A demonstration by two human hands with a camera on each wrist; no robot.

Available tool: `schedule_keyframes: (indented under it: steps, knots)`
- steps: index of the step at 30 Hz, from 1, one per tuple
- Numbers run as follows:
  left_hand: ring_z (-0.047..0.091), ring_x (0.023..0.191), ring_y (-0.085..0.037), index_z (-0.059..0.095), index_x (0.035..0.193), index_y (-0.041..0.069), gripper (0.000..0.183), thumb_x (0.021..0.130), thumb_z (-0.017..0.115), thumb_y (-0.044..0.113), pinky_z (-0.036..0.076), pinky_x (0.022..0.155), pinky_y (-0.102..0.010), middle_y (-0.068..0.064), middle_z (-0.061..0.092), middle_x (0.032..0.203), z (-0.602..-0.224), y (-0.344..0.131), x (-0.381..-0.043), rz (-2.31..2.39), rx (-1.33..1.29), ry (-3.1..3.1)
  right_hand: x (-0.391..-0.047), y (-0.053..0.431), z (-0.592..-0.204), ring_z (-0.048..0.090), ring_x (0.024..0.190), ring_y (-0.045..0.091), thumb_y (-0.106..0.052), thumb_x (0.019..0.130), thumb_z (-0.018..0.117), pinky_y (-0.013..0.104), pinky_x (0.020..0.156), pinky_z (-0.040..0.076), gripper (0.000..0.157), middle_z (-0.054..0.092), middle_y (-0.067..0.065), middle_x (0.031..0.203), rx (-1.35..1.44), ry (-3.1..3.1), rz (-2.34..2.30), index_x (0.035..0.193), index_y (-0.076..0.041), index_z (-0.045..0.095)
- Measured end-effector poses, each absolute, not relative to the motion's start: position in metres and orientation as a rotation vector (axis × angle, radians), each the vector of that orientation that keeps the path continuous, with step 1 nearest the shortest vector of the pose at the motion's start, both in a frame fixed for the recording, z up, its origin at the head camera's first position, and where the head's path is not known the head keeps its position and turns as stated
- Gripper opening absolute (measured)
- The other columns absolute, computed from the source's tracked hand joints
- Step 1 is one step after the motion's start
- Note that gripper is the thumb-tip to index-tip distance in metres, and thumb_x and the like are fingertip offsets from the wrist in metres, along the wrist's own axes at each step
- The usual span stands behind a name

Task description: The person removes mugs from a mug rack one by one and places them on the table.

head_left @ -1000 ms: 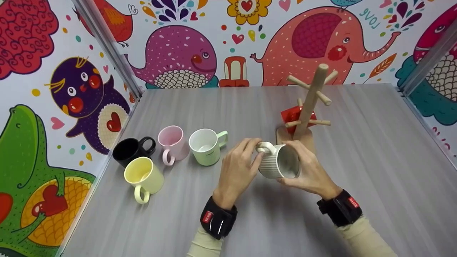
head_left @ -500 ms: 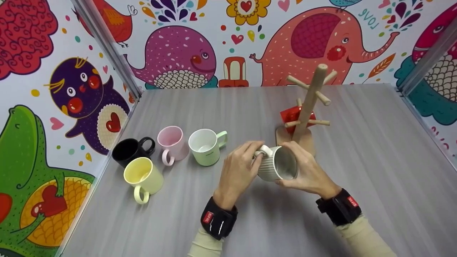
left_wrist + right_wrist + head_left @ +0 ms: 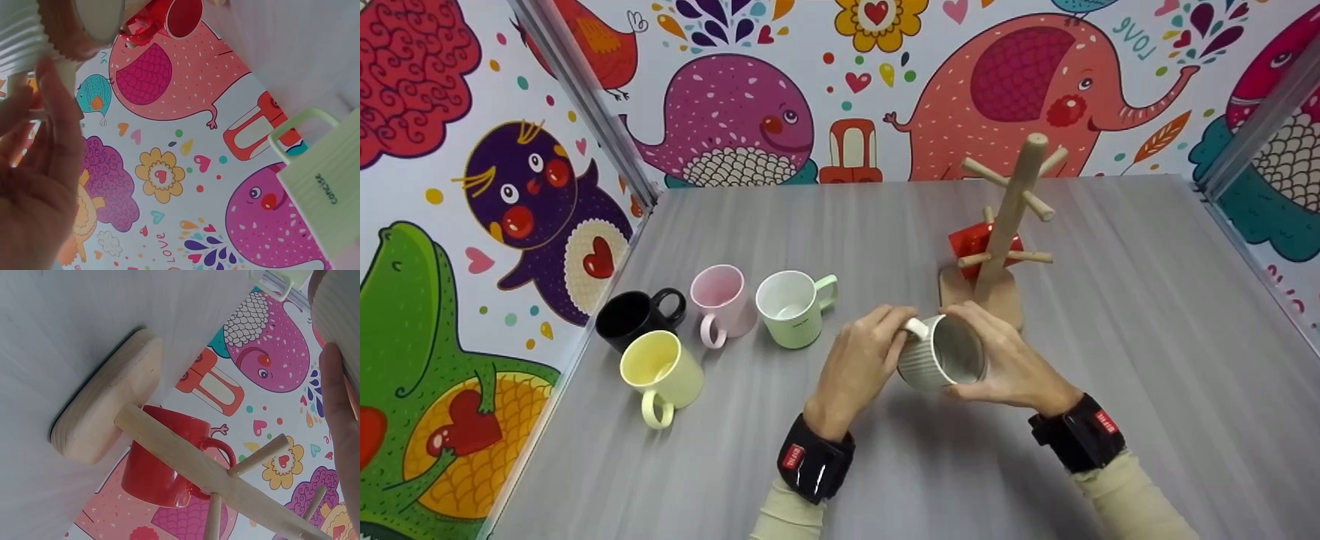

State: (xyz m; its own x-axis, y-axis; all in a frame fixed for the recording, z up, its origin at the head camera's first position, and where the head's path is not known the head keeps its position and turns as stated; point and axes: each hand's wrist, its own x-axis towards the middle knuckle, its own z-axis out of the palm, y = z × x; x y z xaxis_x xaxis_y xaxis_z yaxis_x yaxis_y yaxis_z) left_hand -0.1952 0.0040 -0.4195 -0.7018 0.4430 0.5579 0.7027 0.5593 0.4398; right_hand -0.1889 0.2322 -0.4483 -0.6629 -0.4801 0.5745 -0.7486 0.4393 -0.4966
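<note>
A white ribbed mug (image 3: 919, 366) is held between both hands above the table, tipped so its mouth faces right. My left hand (image 3: 856, 367) pinches its handle (image 3: 916, 328) between thumb and fingers; the left wrist view shows those fingers (image 3: 59, 107) at the handle under the ribbed wall. On the other side my right hand (image 3: 1014, 364) grips the mug's body near the rim, thumb below and fingers above. Just beyond stands a wooden mug tree (image 3: 1011, 217) with several pegs. A red mug (image 3: 163, 475) hangs low on its far side, partly hidden by the post.
To the left stand a pale green mug (image 3: 791, 319), a pink mug (image 3: 724, 300), a black mug (image 3: 624, 319) and a yellow mug (image 3: 675, 375), all upright. Printed cartoon walls (image 3: 870, 90) border the grey table (image 3: 720, 480) at the back and sides.
The white mug has moved slightly toward me in both hands, and its handle has turned so that less of its loop shows. The other mugs and the mug tree have stayed put.
</note>
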Motion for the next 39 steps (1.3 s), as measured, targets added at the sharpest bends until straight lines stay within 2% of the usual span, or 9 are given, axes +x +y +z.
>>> schedule_keyframes:
  steps: [5,14,27,39]
  knots:
    - [0.070,0.091,-0.022,0.069,0.107,0.001,0.012,0.095,0.067,0.003,0.057,0.078,-0.034,-0.008,0.069,0.099,-0.4222,0.0036,-0.1959,-0.989,-0.953,-2.414,-0.1884,0.2333,-0.4459,0.059,0.105,0.022,-0.017,0.060,0.087,0.036,0.084,0.054,0.084,0.061,0.005,0.121,1.066,-2.358,1.078,0.136,-0.002,0.054]
    - [0.070,0.092,-0.023,0.067,0.106,-0.001,0.010,0.096,0.064,0.001,0.057,0.079,-0.034,-0.011,0.070,0.101,-0.4232,0.0025,-0.1955,-1.025,-0.949,-2.435,-0.1883,0.2339,-0.4464,0.060,0.105,0.023,-0.020,0.062,0.087,0.041,0.080,0.056,0.085,0.061,0.007,0.124,1.039,-2.387,1.088,0.138,-0.001,0.054]
    - [0.070,0.087,-0.023,0.065,0.104,-0.002,0.010,0.094,0.064,-0.004,0.056,0.073,-0.035,-0.010,0.069,0.095,-0.4243,-0.0003,-0.1928,-1.049,-0.875,-2.456,-0.1889,0.2297,-0.4452,0.062,0.104,0.025,-0.017,0.063,0.086,0.041,0.080,0.055,0.086,0.061,0.008,0.124,1.049,-2.360,1.139,0.141,-0.001,0.052]
    - [0.068,0.080,-0.022,0.063,0.103,-0.002,0.008,0.095,0.062,-0.005,0.056,0.068,-0.030,-0.012,0.068,0.092,-0.4247,-0.0015,-0.1916,-1.096,-0.827,-2.487,-0.1900,0.2282,-0.4439,0.062,0.109,0.025,-0.021,0.067,0.084,0.045,0.084,0.055,0.084,0.061,0.008,0.127,1.038,-2.360,1.151,0.142,0.000,0.051]
